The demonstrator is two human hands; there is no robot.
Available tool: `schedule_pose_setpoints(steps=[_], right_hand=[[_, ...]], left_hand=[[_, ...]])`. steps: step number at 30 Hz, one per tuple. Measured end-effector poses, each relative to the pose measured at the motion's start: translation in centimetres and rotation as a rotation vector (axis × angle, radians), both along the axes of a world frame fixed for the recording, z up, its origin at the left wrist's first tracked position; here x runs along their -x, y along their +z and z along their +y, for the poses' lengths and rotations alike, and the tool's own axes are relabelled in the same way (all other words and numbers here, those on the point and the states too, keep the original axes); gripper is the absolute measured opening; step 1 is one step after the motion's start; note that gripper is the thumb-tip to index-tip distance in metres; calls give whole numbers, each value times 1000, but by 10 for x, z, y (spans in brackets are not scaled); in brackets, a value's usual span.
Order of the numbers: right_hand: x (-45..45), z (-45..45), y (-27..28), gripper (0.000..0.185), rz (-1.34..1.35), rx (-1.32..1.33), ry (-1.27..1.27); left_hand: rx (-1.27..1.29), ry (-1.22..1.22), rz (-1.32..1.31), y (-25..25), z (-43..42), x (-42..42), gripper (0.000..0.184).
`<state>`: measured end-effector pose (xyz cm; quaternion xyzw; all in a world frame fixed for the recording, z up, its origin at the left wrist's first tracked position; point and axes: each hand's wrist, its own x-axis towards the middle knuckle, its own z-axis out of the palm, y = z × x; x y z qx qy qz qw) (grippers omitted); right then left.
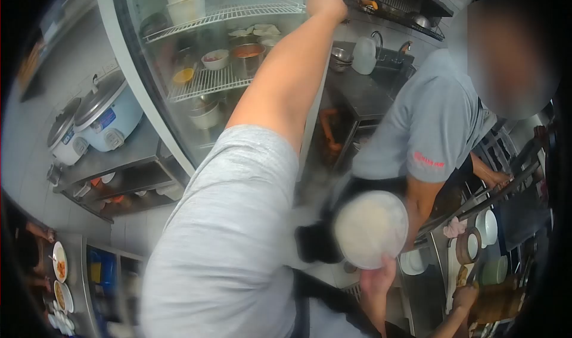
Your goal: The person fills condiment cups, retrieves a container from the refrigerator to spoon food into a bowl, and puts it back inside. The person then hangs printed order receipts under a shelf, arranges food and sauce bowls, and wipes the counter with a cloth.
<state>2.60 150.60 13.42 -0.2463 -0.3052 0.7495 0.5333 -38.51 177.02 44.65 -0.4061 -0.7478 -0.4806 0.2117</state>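
Observation:
My left hand [326, 5] is raised at the end of an outstretched arm, its fingers closed around the edge of the glass fridge door [314, 88]. Behind the arm, wire shelves [208, 88] hold a metal pot [247, 61], a white bowl [215, 59] and several tubs. Low in front of my body, my right hand [378, 276] grips the near rim of a round, pale plastic container [370, 229]. Its whitish contents or lid look blurred. A co-worker's forearm [420, 210] reaches down beside the container; that hand is hidden behind it.
A co-worker in a grey shirt [438, 111] stands close on the right. Rice cookers [107, 114] sit on a steel table at left. Beyond the door are a sink counter [363, 91] and water jug [364, 56]. Plated food [60, 262] lies lower left; another person's hand [466, 296] is lower right.

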Motion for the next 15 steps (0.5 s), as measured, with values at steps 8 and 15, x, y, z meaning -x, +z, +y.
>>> schedule_pose_setpoints(steps=[8, 15], right_hand=[[-30, 4, -42, 73, -191, 28, -145], [-14, 14, -66, 76, -443, 60, -204]], left_hand=[[-54, -103, 29, 0, -71, -55, 30], [30, -250, 296, -1, -195, -124, 33]])
